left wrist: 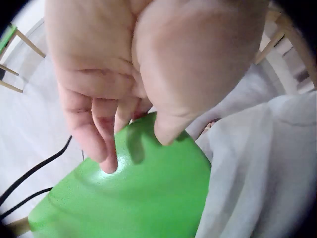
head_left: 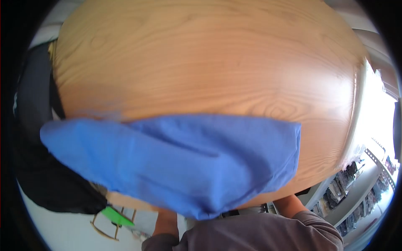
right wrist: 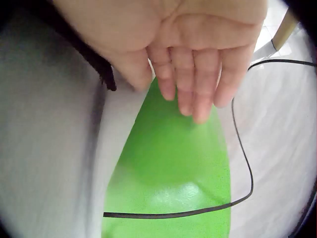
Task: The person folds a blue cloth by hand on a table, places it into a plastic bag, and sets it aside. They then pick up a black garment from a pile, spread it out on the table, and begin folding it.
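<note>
A crumpled blue cloth (head_left: 180, 163) lies along the near edge of the wooden table (head_left: 209, 62) in the head view. Both forearms go down past that edge, and the hands are hidden there. In the left wrist view, the left hand (left wrist: 148, 64) hangs with loosely bent fingers over a smooth green seat (left wrist: 153, 198); whether it touches is unclear. The right hand (right wrist: 198, 54) has relaxed, nearly straight fingers above a green seat (right wrist: 173, 158) in the right wrist view. Neither hand holds anything.
Black fabric (head_left: 54, 180) hangs at the table's left side. A small green chair (head_left: 117, 216) stands on the floor below. Shelves with packed items (head_left: 339, 192) are at the lower right. Dark cables (left wrist: 37, 168) run near the green seat, and one cable (right wrist: 173, 214) crosses in the right wrist view.
</note>
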A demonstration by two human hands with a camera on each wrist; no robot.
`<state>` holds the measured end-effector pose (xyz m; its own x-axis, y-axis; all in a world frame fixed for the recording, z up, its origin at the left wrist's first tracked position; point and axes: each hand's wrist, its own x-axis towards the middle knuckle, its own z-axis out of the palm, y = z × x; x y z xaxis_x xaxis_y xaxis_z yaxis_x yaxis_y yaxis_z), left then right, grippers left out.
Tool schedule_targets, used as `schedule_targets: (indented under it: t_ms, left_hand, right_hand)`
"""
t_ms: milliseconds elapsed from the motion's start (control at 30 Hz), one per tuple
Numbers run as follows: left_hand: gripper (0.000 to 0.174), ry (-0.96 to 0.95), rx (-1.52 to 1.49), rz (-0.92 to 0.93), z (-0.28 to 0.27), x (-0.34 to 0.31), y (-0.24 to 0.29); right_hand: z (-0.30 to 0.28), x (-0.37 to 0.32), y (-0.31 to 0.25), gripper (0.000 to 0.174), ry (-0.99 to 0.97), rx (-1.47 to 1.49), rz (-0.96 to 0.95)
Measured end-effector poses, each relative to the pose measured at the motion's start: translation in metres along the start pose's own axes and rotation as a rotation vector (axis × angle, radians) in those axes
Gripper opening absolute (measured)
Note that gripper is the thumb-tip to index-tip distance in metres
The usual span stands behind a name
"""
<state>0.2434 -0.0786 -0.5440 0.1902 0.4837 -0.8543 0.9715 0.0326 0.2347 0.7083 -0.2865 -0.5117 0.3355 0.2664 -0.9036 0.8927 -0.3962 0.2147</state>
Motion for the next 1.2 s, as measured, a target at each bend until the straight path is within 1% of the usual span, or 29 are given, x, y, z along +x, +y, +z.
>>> schedule_targets:
  t_ms: [100, 267, 467, 700, 1000, 1100, 1200]
  left_hand:
    - [0.053, -0.013, -0.011, -0.008, -0.010, 0.031, 0.010]
    - [0.051, -0.019, -0.039, -0.005, -0.021, 0.057, 0.015]
    - [0.049, -0.002, -0.083, -0.008, -0.024, 0.072, 0.014]
    - [0.047, -0.003, -0.128, -0.006, -0.015, 0.078, 0.010]
    - [0.045, -0.060, -0.207, -0.035, 0.003, 0.057, -0.019]
    - [0.045, -0.105, -0.229, -0.059, 0.019, 0.035, -0.040]
    - [0.044, -0.179, -0.226, -0.091, 0.045, 0.006, -0.077]
  right_hand:
    - [0.006, -0.002, -0.012, 0.026, 0.005, 0.072, -0.024]
    - [0.016, -0.011, -0.021, 0.026, -0.003, 0.153, -0.063]
    - [0.030, -0.023, -0.024, 0.025, -0.019, 0.203, -0.107]
    - [0.043, -0.027, -0.029, 0.025, -0.012, 0.244, -0.160]
    - [0.056, -0.033, -0.034, 0.024, -0.010, 0.281, -0.211]
    - [0.060, -0.028, -0.030, 0.024, 0.008, 0.291, -0.235]
    - [0.064, -0.021, -0.025, 0.023, 0.045, 0.298, -0.269]
